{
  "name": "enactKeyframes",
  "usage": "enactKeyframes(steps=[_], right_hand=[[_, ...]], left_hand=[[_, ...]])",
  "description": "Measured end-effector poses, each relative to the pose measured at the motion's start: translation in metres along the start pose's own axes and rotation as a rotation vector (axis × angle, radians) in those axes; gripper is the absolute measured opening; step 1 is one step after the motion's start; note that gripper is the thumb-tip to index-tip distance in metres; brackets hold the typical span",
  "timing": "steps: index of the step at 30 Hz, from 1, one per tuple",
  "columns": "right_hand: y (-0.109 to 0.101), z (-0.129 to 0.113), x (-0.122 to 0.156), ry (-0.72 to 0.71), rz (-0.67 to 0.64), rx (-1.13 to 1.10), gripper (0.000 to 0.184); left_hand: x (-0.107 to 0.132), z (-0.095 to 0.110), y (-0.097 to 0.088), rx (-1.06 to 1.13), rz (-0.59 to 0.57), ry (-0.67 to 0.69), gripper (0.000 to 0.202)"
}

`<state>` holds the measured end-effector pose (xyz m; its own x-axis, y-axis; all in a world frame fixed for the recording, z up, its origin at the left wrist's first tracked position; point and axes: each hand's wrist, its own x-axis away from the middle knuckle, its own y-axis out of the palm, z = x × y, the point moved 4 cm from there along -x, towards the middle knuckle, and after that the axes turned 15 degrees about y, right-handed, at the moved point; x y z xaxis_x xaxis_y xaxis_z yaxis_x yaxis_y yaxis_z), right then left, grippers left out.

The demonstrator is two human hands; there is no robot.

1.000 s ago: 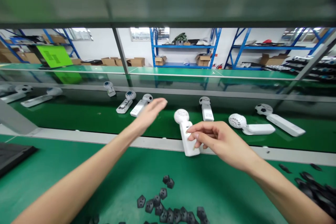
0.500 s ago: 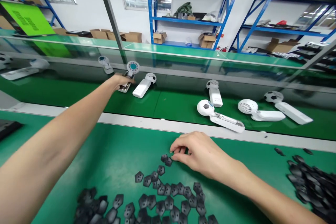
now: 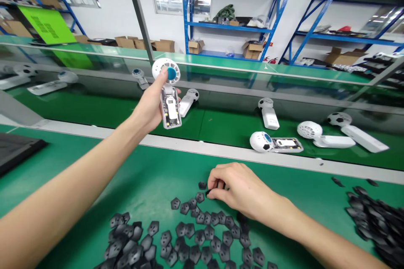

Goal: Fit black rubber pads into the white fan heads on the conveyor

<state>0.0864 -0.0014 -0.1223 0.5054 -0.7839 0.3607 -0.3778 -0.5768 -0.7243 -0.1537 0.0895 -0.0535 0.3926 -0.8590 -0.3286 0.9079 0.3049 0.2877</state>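
1. Left hand [image 3: 147, 109] clamps a handheld fan [image 3: 171, 111] in the air above the belt. Fingers are wrapped round the neck, thumb on the round white head. Head has a blue disc at its centre; back shell is clear, white parts inside. No readable marks on it.
2. Change: half a second back that fan sat on the belt under the hand. Now it's lifted clear.
3. Right hand [image 3: 240, 187] is low over the bench, fingertips [image 3: 212, 189] pinched together on a black five-sided piece [image 3: 208, 192], mostly hidden.
4. More black five-sided pieces [image 3: 199, 235] are scattered on the green bench mat [image 3: 78, 176], with a dense heap [image 3: 369, 218] off to the right.
5. Green belt [image 3: 221, 124] carries more white fans. A football-head fan [image 3: 265, 142] lies on its side just beyond the grey rail [image 3: 221, 150], back open.
6. Far side: blue shelves [image 3: 230, 25] with cardboard boxes [image 3: 251, 50]. Green board [image 3: 47, 25] has dark marks, too blurred to read.
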Motion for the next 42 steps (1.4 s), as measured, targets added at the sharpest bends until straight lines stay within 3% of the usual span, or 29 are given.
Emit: enactKeyframes(steps=[5, 9, 12, 16, 20, 23, 29, 33, 38, 42], right_hand=[[-0.018, 0.007, -0.003, -0.002, -0.067, -0.413, 0.012], [-0.035, 0.012, -0.004, -0.054, -0.05, -0.513, 0.006], [-0.039, 0.014, -0.006, -0.024, -0.059, -0.559, 0.014], [-0.044, 0.012, -0.006, -0.095, 0.018, -0.692, 0.018], [-0.06, 0.009, -0.001, -0.227, 0.258, -0.784, 0.021], [-0.069, 0.007, 0.004, -0.281, 0.394, -0.841, 0.018], [-0.067, 0.003, 0.008, -0.224, 0.429, -1.049, 0.022], [-0.061, -0.002, 0.008, -0.17, 0.353, -1.151, 0.036], [-0.059, -0.007, 0.011, -0.181, 0.407, -1.104, 0.033], [-0.054, -0.008, 0.013, -0.175, 0.387, -1.075, 0.03]], left_hand=[[0.038, -0.003, 0.021, 0.069, -0.078, 0.061, 0.051], [0.069, -0.018, 0.026, -0.101, -0.114, 0.027, 0.059], [0.085, -0.022, 0.031, -0.164, -0.194, -0.01, 0.056], [0.092, -0.014, 0.037, -0.167, -0.26, 0.03, 0.051], [0.098, -0.006, 0.041, -0.248, -0.327, 0.095, 0.051], [0.105, -0.006, 0.041, -0.239, -0.333, 0.069, 0.055], [0.117, -0.003, 0.046, -0.229, -0.365, 0.088, 0.045], [0.122, 0.002, 0.051, -0.236, -0.358, 0.111, 0.042], [0.128, 0.005, 0.054, -0.253, -0.37, 0.119, 0.04], [0.13, 0.01, 0.058, -0.337, -0.372, 0.202, 0.043]])
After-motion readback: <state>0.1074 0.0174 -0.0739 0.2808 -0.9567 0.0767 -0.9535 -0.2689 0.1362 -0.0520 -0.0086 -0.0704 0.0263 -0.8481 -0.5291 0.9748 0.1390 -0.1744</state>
